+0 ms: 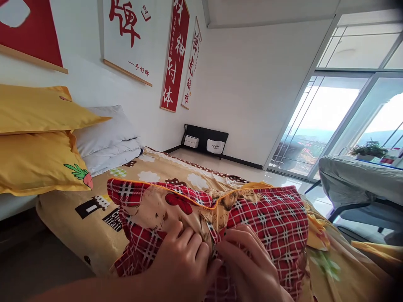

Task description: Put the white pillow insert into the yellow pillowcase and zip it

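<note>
A red plaid garment [267,218] with a printed animal pattern and orange piping along its V-shaped neckline lies spread over the bed in front of me. My left hand [184,256] has its fingers curled and pressed on the cloth just below the neckline. Close beside it, my right hand [252,256] pinches the garment's front near the middle. The two hands almost meet there, and what lies between the fingertips is too small and covered to make out. Folds hide the garment's lower part.
The bed [69,209] has a tan patterned cover. Yellow pillows [37,159] and white pillows [100,134] are stacked at the left. A chair [371,214] stands at right near glass doors [317,121]. A low black rack [204,140] is by the far wall.
</note>
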`<state>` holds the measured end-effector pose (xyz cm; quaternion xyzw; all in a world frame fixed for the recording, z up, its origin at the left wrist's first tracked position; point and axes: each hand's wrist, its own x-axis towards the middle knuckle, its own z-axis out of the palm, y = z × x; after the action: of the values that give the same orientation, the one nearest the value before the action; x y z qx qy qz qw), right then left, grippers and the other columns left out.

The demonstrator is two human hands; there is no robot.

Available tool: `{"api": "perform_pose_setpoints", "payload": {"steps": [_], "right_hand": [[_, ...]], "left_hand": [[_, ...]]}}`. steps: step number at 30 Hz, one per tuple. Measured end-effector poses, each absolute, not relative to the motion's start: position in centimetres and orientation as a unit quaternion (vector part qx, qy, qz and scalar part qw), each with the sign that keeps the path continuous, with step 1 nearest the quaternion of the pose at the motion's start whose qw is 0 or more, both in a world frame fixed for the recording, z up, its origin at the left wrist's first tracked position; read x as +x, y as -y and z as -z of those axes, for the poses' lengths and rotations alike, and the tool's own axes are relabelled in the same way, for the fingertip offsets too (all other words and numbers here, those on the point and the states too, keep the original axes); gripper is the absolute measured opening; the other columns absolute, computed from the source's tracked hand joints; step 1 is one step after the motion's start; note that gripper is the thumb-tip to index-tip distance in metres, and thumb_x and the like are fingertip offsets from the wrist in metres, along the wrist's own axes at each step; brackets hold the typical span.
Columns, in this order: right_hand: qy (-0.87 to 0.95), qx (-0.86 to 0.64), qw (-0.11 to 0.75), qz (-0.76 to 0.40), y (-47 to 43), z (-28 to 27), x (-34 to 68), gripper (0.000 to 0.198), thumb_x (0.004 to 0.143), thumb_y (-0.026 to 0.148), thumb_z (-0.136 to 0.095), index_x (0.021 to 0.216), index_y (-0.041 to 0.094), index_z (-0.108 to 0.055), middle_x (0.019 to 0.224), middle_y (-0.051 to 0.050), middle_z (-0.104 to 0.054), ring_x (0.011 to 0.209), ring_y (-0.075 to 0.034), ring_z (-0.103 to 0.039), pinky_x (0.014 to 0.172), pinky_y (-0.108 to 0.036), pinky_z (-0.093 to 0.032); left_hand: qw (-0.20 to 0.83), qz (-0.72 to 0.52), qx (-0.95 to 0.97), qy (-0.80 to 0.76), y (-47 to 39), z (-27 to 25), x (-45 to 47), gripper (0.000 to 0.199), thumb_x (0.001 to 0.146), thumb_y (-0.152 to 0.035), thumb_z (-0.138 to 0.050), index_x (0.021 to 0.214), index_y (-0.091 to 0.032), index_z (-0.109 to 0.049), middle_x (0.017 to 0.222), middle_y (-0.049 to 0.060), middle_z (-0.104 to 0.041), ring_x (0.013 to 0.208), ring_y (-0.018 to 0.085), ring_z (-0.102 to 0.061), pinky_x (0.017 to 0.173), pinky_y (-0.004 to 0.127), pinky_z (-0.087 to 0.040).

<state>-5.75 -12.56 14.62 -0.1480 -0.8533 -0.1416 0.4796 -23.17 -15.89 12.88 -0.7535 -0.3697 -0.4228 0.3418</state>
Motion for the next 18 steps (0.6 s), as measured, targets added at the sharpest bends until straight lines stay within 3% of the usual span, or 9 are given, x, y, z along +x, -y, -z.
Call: {"api": "perform_pose_setpoints", "payload": {"steps": [7,18], "right_hand": [[0.867,-0.142,0.457,0.140,12.8,-14.9,-6.7,0.022,0.084,0.001,-0.047,0.093,0.016,-0.061,0.089,-0.007,-0.056,0.081,-0.014,-0.053,0.071,-0.028,-0.047],[0.880,-0.188,0.378,0.220,12.0,-17.4,-8.5,0.022,0.089,0.006,-0.042,0.081,0.016,-0.060,0.084,-0.005,-0.059,0.075,-0.015,-0.046,0.068,-0.029,-0.038]], "left_hand": [[0.288,0.458,-0.760,0.361,15.4,-12.7,-23.3,0.029,0.092,-0.016,-0.041,0.063,-0.017,-0.047,0.056,0.000,-0.052,0.055,0.015,-0.045,0.068,0.034,-0.032],[0.326,0.451,-0.752,0.352,15.3,-10.4,-22.6,0.032,0.084,-0.012,-0.043,0.053,-0.016,-0.048,0.051,0.003,-0.049,0.051,0.015,-0.044,0.065,0.034,-0.034]]}}
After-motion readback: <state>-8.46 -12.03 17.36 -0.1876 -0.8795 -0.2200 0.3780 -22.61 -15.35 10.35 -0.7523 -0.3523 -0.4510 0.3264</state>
